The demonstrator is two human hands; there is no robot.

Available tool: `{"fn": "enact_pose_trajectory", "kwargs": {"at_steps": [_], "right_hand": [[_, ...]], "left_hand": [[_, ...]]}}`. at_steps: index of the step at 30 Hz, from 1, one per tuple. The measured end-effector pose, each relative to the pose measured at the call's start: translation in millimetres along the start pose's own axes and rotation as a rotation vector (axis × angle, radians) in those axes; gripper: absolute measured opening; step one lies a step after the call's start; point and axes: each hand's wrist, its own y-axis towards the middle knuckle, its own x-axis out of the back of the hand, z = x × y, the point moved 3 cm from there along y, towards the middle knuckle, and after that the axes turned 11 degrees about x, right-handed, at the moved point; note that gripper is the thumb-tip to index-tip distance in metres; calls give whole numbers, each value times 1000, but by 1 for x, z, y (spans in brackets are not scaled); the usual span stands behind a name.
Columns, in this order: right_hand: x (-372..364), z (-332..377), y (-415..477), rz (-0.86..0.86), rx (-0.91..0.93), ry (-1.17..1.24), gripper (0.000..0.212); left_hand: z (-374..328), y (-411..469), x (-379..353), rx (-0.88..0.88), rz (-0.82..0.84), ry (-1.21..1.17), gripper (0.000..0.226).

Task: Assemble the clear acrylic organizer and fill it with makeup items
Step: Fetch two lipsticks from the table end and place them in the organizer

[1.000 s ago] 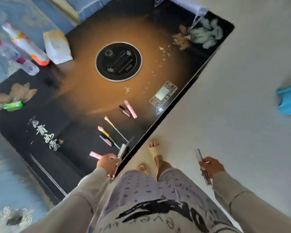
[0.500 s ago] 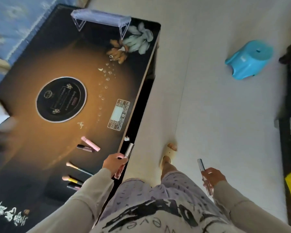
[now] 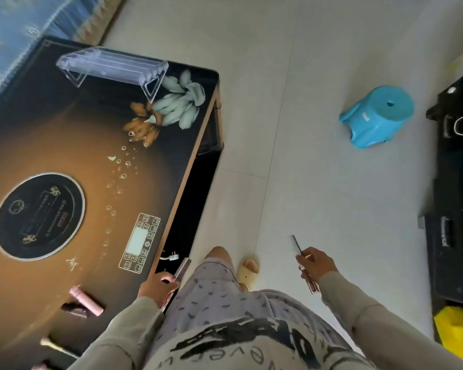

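Now the clear organizer has come closer, far ahead of the left hand and right hand, each holding a makeup tube for filling it.

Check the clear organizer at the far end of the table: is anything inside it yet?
The clear organizer looks empty; only the dark table shows through its walls. Glare blurs the slots, so a small item cannot be ruled out. Each hand, left and right, holds a slim makeup stick.
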Motion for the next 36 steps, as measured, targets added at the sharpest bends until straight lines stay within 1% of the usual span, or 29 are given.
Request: {"fn": "enact_pose_trajectory", "kwargs": {"at_steps": [2,6,13,18,24,29,32,36], "right_hand": [[16,9,15,-22,-22,47,6],[37,22,45,-35,-79,65,5],[77,50,93,-128,-200,108,8],[106,77,127,-138,-264,85,12],[142,110,173,-159,-284,100,13],[189,149,232,-136,-257,45,21],[219,179,278,-99,-217,-12,23],[259,222,340,-51,-132,-80,24]], "left_hand": [[-27,5,6,-9,9,29,31],[-90,19,26,-69,14,88,32],[-233,46,85,-178,-23,244,32],[-330,52,126,-289,-47,337,29],[-412,61,162,-347,-57,289,29],[-454,78,170,-307,-26,274,21],[-472,88,173,-221,-8,257,31],[-489,95,175,-76,21,118,35]]}}
